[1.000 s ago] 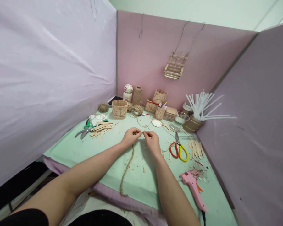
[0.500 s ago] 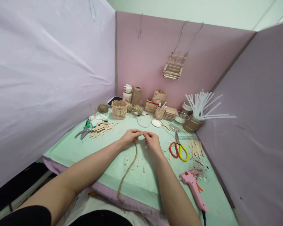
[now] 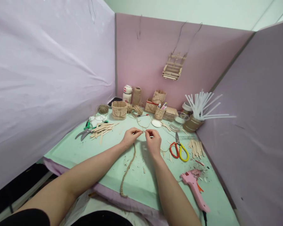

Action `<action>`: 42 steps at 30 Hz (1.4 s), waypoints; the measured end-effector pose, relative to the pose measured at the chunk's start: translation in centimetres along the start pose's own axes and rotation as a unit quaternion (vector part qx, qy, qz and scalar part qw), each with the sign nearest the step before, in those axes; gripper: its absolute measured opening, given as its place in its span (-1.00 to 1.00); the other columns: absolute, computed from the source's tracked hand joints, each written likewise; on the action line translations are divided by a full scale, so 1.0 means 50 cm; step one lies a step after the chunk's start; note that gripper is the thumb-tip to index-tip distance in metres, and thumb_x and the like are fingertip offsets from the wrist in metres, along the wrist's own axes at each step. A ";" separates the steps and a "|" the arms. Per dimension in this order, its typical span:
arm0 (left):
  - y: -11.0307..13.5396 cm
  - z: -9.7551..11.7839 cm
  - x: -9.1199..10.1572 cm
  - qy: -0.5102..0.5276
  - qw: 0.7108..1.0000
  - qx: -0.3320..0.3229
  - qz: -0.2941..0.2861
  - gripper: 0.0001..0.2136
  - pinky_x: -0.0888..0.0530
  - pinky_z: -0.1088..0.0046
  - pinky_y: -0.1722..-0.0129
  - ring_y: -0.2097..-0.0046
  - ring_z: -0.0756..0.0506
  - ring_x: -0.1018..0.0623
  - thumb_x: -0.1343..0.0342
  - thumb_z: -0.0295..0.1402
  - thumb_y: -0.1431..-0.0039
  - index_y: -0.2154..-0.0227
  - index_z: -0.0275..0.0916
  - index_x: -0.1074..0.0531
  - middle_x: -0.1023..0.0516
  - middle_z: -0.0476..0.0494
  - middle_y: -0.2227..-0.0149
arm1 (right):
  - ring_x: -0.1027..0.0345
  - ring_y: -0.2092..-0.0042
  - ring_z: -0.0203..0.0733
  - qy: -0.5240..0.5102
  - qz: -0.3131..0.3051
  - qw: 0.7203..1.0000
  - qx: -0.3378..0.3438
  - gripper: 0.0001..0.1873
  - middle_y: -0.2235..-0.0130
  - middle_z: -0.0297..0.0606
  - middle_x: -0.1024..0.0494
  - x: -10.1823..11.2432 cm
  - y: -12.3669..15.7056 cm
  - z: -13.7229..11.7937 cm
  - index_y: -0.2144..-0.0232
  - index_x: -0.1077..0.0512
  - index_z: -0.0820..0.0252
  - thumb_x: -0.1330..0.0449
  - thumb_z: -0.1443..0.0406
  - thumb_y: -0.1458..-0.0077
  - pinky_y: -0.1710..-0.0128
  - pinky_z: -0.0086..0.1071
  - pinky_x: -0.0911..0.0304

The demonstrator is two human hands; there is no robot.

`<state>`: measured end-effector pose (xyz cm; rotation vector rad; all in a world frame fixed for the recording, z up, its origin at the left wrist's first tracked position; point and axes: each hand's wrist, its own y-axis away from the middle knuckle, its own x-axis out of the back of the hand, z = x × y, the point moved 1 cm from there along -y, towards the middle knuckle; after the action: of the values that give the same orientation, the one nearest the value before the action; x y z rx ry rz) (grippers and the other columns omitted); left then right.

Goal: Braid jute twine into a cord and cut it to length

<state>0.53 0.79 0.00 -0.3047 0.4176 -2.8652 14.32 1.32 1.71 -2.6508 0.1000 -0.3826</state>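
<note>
A braided jute cord [image 3: 128,169] hangs from my left hand [image 3: 130,137] and trails toward me to the table's front edge. My left hand is closed, pinching the cord near its far end, where a small loop shows between the fingertips. My right hand [image 3: 153,141] is also closed, its thumb and forefinger pinched at a thin strand of twine beside that loop. The two pinches are a little apart, just above the table. Fingers hide most of the cord's end.
Scissors [image 3: 178,147] and a pink glue gun [image 3: 195,188] lie to the right. Pruning shears [image 3: 85,133] and wooden sticks [image 3: 102,129] lie left. Along the back stand a woven-look basket [image 3: 119,110], twine balls [image 3: 135,110], and a pot [image 3: 192,123] of white glue sticks.
My right hand has drawn slightly away to the right from my left, and a small loop now shows between them. The cord's near end has shifted slightly right and farther from me.
</note>
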 end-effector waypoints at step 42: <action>-0.003 0.020 0.006 0.144 0.977 0.143 -0.068 -0.71 -0.21 0.52 0.46 0.47 0.05 -0.31 -0.23 -0.19 0.17 0.44 -0.35 -0.47 -0.43 -0.03 0.51 | -0.26 0.34 -0.26 -0.016 -0.060 0.998 0.004 -0.78 0.41 -0.29 -0.40 -0.011 0.000 0.005 0.47 -0.37 0.21 -0.13 0.15 0.00 0.35 -0.40 -0.18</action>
<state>0.43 0.60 1.04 0.1412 0.0273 -3.0590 13.87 1.49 1.35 -2.6614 -0.0719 -0.3780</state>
